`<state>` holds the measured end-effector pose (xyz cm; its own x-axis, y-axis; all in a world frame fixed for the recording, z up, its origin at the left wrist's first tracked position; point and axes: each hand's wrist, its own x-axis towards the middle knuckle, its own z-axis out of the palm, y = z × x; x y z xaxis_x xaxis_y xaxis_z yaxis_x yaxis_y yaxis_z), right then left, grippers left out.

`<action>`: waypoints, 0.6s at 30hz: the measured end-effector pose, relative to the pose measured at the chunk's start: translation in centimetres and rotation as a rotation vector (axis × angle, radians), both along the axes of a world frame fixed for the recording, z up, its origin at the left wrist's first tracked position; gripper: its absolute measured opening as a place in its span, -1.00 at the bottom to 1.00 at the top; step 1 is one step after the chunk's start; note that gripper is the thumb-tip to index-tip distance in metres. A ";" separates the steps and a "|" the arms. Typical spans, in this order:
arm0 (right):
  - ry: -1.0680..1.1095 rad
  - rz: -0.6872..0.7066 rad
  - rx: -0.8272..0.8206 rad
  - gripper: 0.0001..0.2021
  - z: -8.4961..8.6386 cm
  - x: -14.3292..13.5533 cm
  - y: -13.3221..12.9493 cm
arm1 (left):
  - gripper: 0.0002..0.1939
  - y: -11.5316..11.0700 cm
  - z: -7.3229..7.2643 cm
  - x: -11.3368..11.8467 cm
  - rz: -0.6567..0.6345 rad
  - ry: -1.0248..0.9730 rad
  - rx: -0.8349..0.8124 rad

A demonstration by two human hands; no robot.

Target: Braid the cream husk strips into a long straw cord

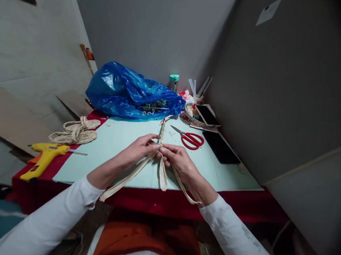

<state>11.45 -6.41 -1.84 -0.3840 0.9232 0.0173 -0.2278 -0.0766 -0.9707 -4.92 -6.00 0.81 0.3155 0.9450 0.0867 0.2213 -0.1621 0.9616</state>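
A pale braid (pixel 162 131) runs up the middle of the light green sheet, its far end bound with something red near the blue bag. Three loose strips hang from its near end: one toward the left sleeve, a middle strip (pixel 163 177) straight down, one under the right wrist. My left hand (pixel 144 147) pinches the braid's left side where the strips part. Close against it, my right hand (pixel 176 156) grips the same spot, thumb on top. Red-handled scissors (pixel 191 139) lie just beyond my right hand.
A blue plastic bag (pixel 129 92) fills the table's back. Woven slippers (pixel 77 131) and a yellow glue gun (pixel 45 158) lie at left. Two dark-screened devices, a tablet (pixel 220 146) and a phone (pixel 208 115), are at right. A green-lidded jar (pixel 174 82) stands behind.
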 end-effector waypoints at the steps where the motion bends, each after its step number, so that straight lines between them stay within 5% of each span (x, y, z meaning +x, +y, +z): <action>1: 0.001 0.020 0.016 -0.77 0.0 0.0 0.0 | -0.75 0.7 -0.3 0.0 -0.124 -0.093 -0.132; 4: -0.023 0.060 0.049 -0.79 0.0 0.0 -0.3 | -0.83 1.7 -1.2 0.3 -0.267 -0.214 -0.358; 10: -0.266 -0.014 0.102 -0.78 -0.3 0.9 -0.8 | -0.80 1.3 -1.5 0.2 -0.190 -0.153 -0.355; 18: -0.840 -0.073 0.645 -0.91 0.7 1.3 -1.4 | -0.81 0.9 -1.8 0.1 -0.073 -0.243 -0.380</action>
